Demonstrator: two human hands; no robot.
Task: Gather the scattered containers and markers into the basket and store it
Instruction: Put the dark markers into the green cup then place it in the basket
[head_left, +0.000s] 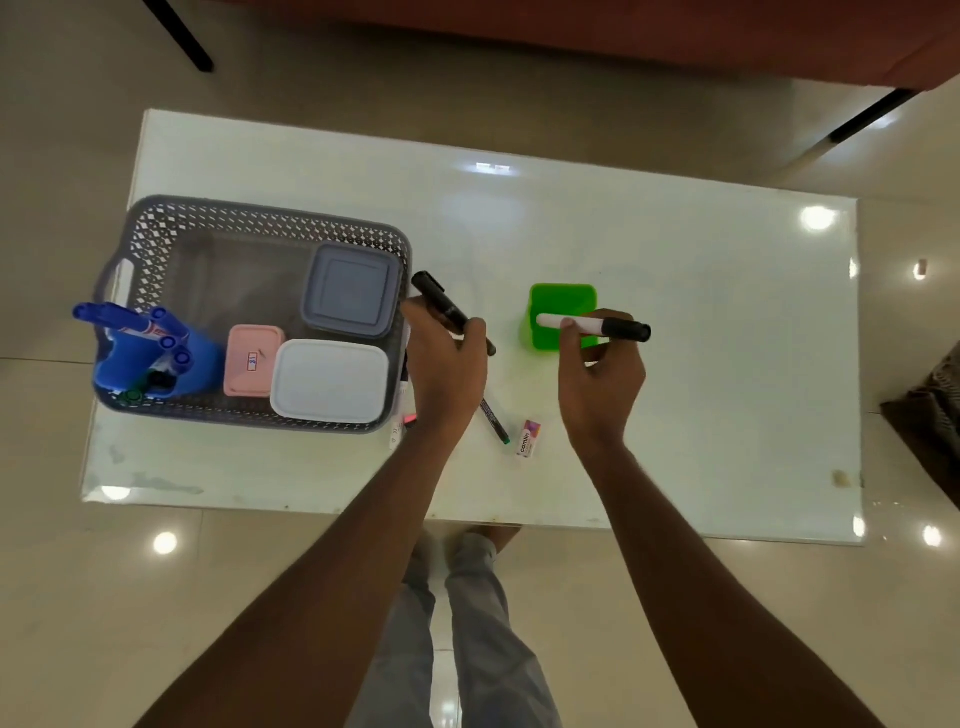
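Basket (249, 208) beside the left hand (447, 364) holds three boxes (330, 387) and a blue cup (202, 364). Left hand grips a black marker (441, 301), right hand (602, 374) a white marker (582, 325); green cup (563, 299), pen (493, 421) and eraser (529, 439) lie ungathered nearby.

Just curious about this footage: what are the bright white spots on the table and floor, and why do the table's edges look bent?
Head view: the spots are probably overhead lamps mirrored in the glossy table and floor; the wide-angle lens bows the table's edges; the black marker in the left hand and white marker in the right hand look sharp.
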